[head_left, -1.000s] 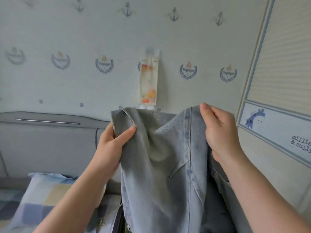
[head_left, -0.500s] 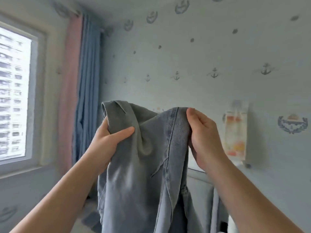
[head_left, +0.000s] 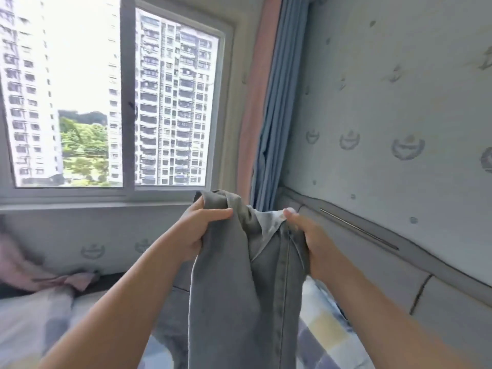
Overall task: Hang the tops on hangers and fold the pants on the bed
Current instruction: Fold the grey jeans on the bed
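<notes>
A pair of grey-blue denim pants (head_left: 239, 296) hangs in front of me, held up by the waistband. My left hand (head_left: 198, 233) grips the waistband's left side, thumb across the front. My right hand (head_left: 310, 243) grips the right side beside a long seam, where a pale pocket lining shows. The legs drop out of view at the bottom edge. Below them lies the bed (head_left: 32, 323) with pale checked bedding.
A large window (head_left: 114, 97) fills the upper left, with a pink and blue curtain (head_left: 266, 107) to its right. A grey padded headboard (head_left: 399, 262) runs along the right wall. Pink cloth (head_left: 77, 279) lies on the bed at the left. A checked pillow (head_left: 324, 328) sits lower right.
My view has swung left from the wall to the window. Both hands keep their grip on the pants and have dropped lower and drawn closer together.
</notes>
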Tool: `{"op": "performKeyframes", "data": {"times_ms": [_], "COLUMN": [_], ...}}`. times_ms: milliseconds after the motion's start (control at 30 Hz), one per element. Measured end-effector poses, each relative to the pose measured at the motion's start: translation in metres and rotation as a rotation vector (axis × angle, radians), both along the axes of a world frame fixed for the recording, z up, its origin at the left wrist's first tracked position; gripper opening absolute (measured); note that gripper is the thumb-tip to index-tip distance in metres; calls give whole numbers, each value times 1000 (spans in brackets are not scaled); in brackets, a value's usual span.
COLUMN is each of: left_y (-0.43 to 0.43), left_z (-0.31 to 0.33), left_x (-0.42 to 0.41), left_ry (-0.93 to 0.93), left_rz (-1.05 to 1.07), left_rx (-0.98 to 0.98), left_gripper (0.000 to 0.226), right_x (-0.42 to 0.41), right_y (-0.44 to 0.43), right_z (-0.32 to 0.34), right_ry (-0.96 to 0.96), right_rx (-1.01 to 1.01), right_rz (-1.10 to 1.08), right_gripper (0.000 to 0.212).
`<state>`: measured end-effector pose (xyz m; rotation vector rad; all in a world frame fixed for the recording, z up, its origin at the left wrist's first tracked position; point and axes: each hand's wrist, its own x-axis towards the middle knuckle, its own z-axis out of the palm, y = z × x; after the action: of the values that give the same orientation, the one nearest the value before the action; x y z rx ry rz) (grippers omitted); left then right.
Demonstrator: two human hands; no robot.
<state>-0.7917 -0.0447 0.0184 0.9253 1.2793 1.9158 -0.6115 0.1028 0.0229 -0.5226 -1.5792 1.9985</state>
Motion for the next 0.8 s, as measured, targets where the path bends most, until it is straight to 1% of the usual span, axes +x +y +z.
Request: {"op": "performKeyframes", "data": {"times_ms": [33, 67, 133, 267, 300, 333, 367, 400, 433, 467, 500, 533, 567, 667, 700, 733, 800], "left_y": [-4, -8, -14, -19, -20, -20, -20, -20, -21, -23, -24, -23, -21, -12, -7, -2, 7], "left_z": [-15, -33, -73, -160, -182, -205, -227, -250, -270, -288, -303, -319, -334, -350, -351, -353, -357], "left_x": [-7, -13, -22, -27, -25, -23, -18, -13, -4, 7, 22, 37, 52, 98, 110, 119, 131], "left_ry": [-46, -103, -226, -464, -530, -592, -630, -671, -703, -732, -750, -755, -770, -856, -862, -846, -774], "left_rz": [18, 33, 63, 163, 190, 210, 242, 276, 323, 372, 430, 457, 451, 371, 318, 262, 188], "left_rx": [-38, -84, -158, -229, -234, -229, -223, -224, -242, -254, -273, -298, -320, -394, -427, -451, -452], "left_gripper": [40, 33, 26, 30, 30, 33, 46, 73, 102, 118, 119, 110, 101, 75, 71, 72, 88], "right_x": [-8, -14, -23, -35, -36, -37, -37, -37, -36, -36, -36, -36, -35, -33, -32, -31, -32], "right_y": [5, 8, 14, 30, 34, 39, 42, 42, 41, 40, 40, 40, 40, 39, 39, 41, 48], "right_z": [-13, -27, -59, -140, -162, -183, -202, -218, -233, -245, -256, -265, -272, -276, -276, -276, -276], "right_ry": [-13, -14, -14, -108, -128, -141, -161, -182, -204, -218, -236, -256, -277, -283, -271, -260, -206], "right_rx": [-41, -84, -205, -398, -425, -453, -474, -498, -515, -522, -536, -551, -577, -632, -668, -702, -756], "right_rz": [51, 94, 188, 244, 237, 226, 208, 196, 188, 194, 191, 198, 205, 250, 267, 270, 256], "right_gripper": [48, 45, 48, 48, 57, 73, 88, 93, 87, 76, 63, 53, 49, 48, 51, 57, 66]}}
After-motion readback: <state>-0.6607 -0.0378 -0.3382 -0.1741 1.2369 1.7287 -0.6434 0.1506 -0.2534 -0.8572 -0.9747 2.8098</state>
